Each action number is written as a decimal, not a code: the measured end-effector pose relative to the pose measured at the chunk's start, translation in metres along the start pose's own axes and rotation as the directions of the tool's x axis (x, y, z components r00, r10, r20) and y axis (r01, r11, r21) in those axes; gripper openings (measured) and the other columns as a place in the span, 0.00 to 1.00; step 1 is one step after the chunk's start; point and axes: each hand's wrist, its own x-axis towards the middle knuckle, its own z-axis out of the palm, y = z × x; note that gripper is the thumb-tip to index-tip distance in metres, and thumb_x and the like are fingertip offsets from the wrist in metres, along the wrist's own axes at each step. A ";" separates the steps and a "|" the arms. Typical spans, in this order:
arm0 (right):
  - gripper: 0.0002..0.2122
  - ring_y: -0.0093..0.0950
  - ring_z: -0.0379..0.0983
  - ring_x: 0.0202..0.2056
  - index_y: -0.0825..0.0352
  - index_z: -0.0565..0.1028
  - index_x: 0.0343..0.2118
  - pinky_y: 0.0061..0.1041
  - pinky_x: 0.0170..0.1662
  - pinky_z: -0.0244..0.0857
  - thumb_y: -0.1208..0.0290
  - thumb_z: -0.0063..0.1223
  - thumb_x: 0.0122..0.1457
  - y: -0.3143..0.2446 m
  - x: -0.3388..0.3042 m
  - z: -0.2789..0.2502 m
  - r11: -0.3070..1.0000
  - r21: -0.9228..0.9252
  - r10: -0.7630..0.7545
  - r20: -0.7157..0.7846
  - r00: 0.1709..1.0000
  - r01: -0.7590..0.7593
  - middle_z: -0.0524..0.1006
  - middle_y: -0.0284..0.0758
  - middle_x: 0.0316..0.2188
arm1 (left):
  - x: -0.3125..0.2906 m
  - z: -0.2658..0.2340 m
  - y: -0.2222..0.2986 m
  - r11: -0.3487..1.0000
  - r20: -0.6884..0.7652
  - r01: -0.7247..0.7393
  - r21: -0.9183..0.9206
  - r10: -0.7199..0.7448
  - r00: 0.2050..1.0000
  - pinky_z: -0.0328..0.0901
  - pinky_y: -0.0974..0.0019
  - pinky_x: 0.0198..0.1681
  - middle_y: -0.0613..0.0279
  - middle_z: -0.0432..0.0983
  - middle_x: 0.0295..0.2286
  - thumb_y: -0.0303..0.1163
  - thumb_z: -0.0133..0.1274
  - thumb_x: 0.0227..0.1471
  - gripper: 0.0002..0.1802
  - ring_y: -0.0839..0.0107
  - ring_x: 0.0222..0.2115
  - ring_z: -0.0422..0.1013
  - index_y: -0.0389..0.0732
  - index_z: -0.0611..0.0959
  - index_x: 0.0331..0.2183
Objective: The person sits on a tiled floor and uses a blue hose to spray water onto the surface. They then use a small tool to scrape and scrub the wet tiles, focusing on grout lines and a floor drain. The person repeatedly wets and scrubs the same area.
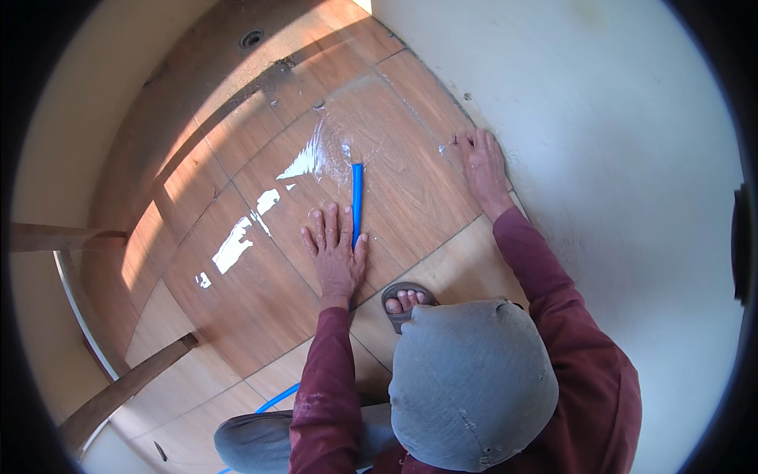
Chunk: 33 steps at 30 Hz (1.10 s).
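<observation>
My left hand (335, 251) lies on the wood-look floor tiles with its fingers spread, its thumb side against a blue hose (358, 193). The hose passes beside or under this hand; which of the two is hidden. Water (313, 150) spreads from the hose's open end and glints on the tiles (395, 170). Over by the base of the white wall, my right hand (483, 167) has its fingers bent and drawn together near the floor. A tiny dark bit shows at its fingertips, too small to name.
A white wall (616, 158) rises at the right. A round drain (251, 38) sits at the far left, with dirt and debris nearby. Wooden legs (142, 375) stand at the left. My sandal (397, 319) and grey-clothed knee (474, 387) are close in front.
</observation>
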 end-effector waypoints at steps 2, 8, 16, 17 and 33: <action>0.21 0.36 0.71 0.44 0.67 0.73 0.55 0.35 0.47 0.68 0.79 0.52 0.57 0.000 0.028 -0.009 0.996 -0.036 -0.076 0.006 0.997 0.076 0.70 0.38 0.40 | 0.002 -0.001 -0.008 0.997 0.037 0.028 -0.070 -0.025 0.999 0.28 0.43 0.73 0.63 0.54 0.69 0.52 0.48 0.63 0.33 0.57 0.72 0.44 0.55 0.69 0.67; 0.22 0.38 0.71 0.46 0.67 0.71 0.59 0.35 0.49 0.71 0.82 0.49 0.60 0.001 -0.036 -0.009 0.998 -0.032 -0.052 0.099 0.994 0.055 0.71 0.40 0.43 | 0.003 -0.003 -0.008 0.985 0.004 0.050 -0.167 -0.050 0.999 0.31 0.44 0.74 0.66 0.58 0.68 0.51 0.51 0.61 0.33 0.58 0.71 0.46 0.53 0.72 0.65; 0.15 0.39 0.72 0.43 0.67 0.72 0.54 0.36 0.44 0.71 0.80 0.48 0.63 -0.010 -0.006 -0.013 0.975 -0.194 0.135 0.118 0.984 -0.111 0.72 0.41 0.40 | 0.003 -0.003 -0.012 0.975 -0.020 0.058 -0.215 -0.064 0.998 0.33 0.44 0.74 0.66 0.60 0.67 0.48 0.53 0.61 0.31 0.59 0.70 0.48 0.53 0.74 0.63; 0.11 0.38 0.72 0.42 0.68 0.73 0.48 0.35 0.43 0.71 0.79 0.49 0.64 -0.016 0.000 -0.013 0.976 -0.185 0.142 0.127 0.982 -0.117 0.72 0.40 0.38 | 0.002 -0.006 -0.011 0.973 -0.021 0.069 -0.220 -0.076 0.997 0.34 0.44 0.74 0.66 0.60 0.67 0.48 0.53 0.61 0.31 0.59 0.70 0.49 0.52 0.74 0.63; 0.03 0.28 0.74 0.37 0.64 0.80 0.27 0.25 0.36 0.72 0.76 0.56 0.50 0.001 0.109 -0.030 0.570 -0.576 -0.430 0.399 0.810 0.586 0.72 0.34 0.34 | 0.001 0.001 -0.017 0.952 -0.083 0.091 -0.291 -0.120 0.989 0.37 0.43 0.74 0.69 0.63 0.65 0.47 0.53 0.60 0.30 0.62 0.70 0.51 0.52 0.75 0.62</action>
